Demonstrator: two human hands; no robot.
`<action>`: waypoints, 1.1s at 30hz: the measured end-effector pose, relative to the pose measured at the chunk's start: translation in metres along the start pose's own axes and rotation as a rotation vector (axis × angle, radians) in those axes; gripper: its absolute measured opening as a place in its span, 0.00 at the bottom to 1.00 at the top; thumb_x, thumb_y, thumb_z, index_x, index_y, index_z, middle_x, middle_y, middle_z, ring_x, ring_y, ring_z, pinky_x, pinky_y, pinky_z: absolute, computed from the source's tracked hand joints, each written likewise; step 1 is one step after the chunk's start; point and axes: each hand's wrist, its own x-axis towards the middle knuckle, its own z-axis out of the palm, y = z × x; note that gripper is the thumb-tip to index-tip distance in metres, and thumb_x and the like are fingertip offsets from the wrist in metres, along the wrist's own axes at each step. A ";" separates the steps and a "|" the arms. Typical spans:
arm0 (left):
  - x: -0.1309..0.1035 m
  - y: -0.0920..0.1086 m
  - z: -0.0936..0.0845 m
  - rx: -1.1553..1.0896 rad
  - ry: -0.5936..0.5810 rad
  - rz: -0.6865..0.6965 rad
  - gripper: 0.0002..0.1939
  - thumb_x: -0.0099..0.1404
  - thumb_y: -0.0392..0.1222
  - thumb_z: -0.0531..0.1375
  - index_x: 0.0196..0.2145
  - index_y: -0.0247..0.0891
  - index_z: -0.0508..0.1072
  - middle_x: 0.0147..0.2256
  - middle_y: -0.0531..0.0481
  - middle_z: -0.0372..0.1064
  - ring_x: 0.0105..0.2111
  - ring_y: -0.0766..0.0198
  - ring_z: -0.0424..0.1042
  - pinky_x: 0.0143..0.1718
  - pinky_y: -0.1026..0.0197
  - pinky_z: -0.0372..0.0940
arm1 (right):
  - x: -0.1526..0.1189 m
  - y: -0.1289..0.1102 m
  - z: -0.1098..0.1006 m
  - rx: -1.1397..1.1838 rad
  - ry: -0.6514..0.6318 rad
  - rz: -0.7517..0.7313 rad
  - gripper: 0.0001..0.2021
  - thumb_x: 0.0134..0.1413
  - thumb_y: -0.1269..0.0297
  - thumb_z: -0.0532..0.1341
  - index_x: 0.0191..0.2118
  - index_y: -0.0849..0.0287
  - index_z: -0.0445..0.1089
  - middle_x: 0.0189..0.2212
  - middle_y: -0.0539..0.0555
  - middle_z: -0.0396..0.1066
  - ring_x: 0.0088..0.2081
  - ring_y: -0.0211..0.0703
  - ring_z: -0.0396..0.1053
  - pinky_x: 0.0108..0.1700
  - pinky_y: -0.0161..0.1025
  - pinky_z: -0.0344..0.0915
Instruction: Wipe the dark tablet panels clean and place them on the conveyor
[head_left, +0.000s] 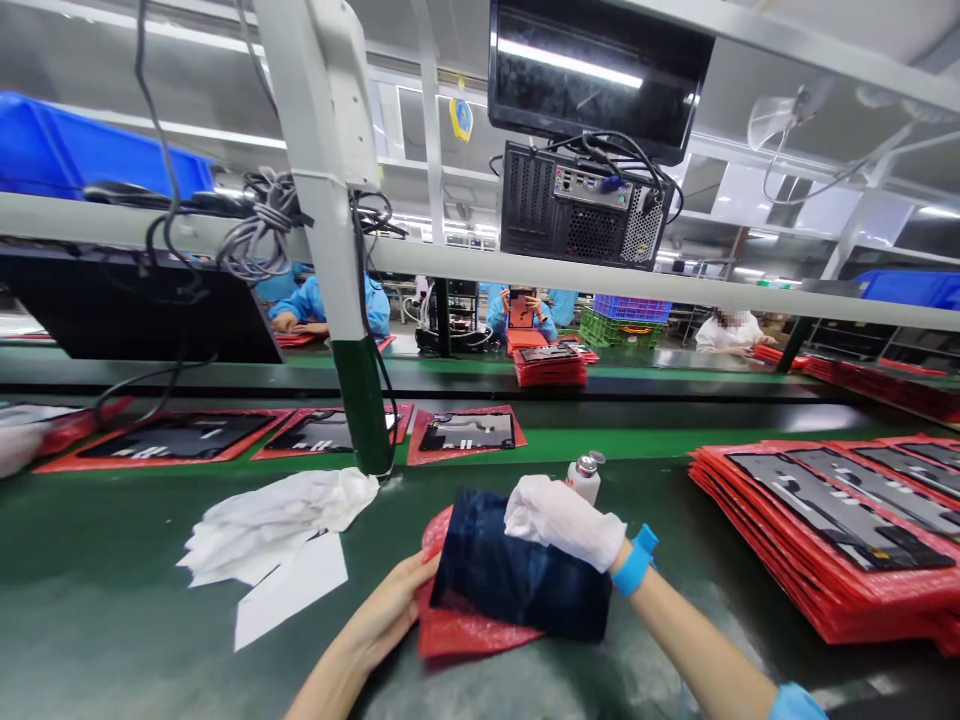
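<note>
A dark, glossy flat screen panel (pixel 517 580) is tilted up in front of me, with a red bubble-wrap sleeve (pixel 469 640) behind and below it. At their left edge, my left hand (pixel 394 605), bare, grips the panel and sleeve together; its fingertips are hidden behind them. My right hand (pixel 566 525), in a white glove and with a blue band at the wrist, presses on the panel's upper face. Its fingers are curled together, and whatever they may hold is hidden in the white fabric. Just behind that hand stands a small white bottle (pixel 585 478) with a metal top.
White cloths (pixel 277 520) and a white paper (pixel 292 590) lie on the left. Stacked panels in red sleeves (pixel 825 540) rise at the right. Several sleeved panels (pixel 469 432) line the far edge beside a post (pixel 360 400). Co-workers sit beyond; a monitor (pixel 600 75) hangs overhead.
</note>
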 end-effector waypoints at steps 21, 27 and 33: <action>-0.013 -0.017 -0.002 -0.078 0.221 -0.007 0.31 0.56 0.31 0.67 0.57 0.33 0.67 0.37 0.41 0.81 0.36 0.50 0.81 0.43 0.51 0.74 | -0.098 0.008 0.118 -0.053 0.359 -0.209 0.15 0.69 0.63 0.50 0.34 0.52 0.72 0.36 0.48 0.76 0.36 0.37 0.71 0.38 0.33 0.67; -0.022 -0.017 -0.002 -0.137 0.204 0.003 0.33 0.55 0.34 0.68 0.58 0.37 0.68 0.46 0.41 0.79 0.46 0.48 0.77 0.52 0.51 0.69 | -0.042 0.027 0.104 0.016 0.526 0.093 0.11 0.67 0.70 0.52 0.38 0.55 0.71 0.36 0.52 0.76 0.40 0.40 0.73 0.46 0.37 0.70; -0.026 -0.015 -0.001 -0.176 0.216 0.027 0.37 0.47 0.38 0.74 0.56 0.39 0.71 0.48 0.43 0.78 0.51 0.47 0.74 0.55 0.52 0.66 | 0.021 0.007 0.148 -0.313 0.498 -0.231 0.13 0.60 0.75 0.55 0.48 0.59 0.72 0.43 0.56 0.77 0.46 0.46 0.73 0.52 0.42 0.69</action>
